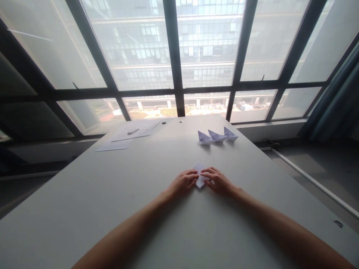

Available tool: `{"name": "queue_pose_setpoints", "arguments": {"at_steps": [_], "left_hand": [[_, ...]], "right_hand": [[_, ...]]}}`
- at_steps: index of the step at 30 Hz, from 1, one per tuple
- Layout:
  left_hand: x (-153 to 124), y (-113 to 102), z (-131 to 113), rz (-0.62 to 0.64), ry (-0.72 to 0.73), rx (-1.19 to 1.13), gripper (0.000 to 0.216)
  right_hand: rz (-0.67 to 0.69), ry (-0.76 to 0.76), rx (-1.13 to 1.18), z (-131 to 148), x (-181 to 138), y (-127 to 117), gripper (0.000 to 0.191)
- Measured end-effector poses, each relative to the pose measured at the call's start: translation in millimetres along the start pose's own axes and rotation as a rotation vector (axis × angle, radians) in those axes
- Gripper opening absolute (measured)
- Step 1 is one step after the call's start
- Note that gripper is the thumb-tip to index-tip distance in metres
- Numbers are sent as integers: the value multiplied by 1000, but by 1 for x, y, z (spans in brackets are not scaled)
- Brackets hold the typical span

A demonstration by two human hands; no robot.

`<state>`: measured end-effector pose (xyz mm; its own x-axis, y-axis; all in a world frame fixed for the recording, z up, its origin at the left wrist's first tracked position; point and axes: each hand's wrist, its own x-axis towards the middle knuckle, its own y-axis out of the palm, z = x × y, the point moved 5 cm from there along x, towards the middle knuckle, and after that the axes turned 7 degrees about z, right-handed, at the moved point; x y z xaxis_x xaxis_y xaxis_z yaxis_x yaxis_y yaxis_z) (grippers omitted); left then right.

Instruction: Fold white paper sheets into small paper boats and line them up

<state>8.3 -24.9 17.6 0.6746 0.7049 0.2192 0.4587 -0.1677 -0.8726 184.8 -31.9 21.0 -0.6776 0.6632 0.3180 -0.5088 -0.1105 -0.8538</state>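
A small folded piece of white paper [200, 182] lies on the table, its corners pointing toward and away from me. My left hand [183, 183] holds its left side, fingers bent and tips resting on the paper. On the opposite side, my right hand [220, 183] grips the paper with curled fingers and the thumb near its lower right edge. Both hands partly cover the sheet, so its exact folds are hard to make out. Beyond my right hand stand three folded paper boats in a row: a left one [204, 139], a middle one [217, 137] and a right one [230, 135].
Flat sheets of paper [140, 133] lie at the far left of the white table [134, 168], with a small white object [132, 131] on top. A round dark hole [164, 123] is near the far edge. Large windows [207, 45] rise behind; a blue curtain [331, 93] hangs right.
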Motion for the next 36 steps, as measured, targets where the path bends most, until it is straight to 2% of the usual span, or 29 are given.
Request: {"name": "queue_pose_setpoints", "arguments": {"at_steps": [4,8,12,15,19,23,30,36], "left_hand": [[0,-2,2,22,-52,41,27],[-2,-6,2,33,-86,140,22],[-5,1,-2,160,2,197,51],[-5,8,2,261,12,209,60],[-5,10,6,286,-6,221,60],[-5,11,8,282,-19,240,62],[-6,14,10,286,-23,270,65],[-5,15,12,312,-64,303,69]], "right_hand": [[18,76,-59,-12,1,7,28],[29,11,-26,-9,0,9,26],[12,-45,26,-4,-2,5,19],[0,-23,34,-7,-2,5,16],[9,76,-56,-16,-1,9,36],[147,142,-85,-20,0,17,55],[247,91,-50,-18,1,20,57],[267,112,-46,-20,1,23,58]]}}
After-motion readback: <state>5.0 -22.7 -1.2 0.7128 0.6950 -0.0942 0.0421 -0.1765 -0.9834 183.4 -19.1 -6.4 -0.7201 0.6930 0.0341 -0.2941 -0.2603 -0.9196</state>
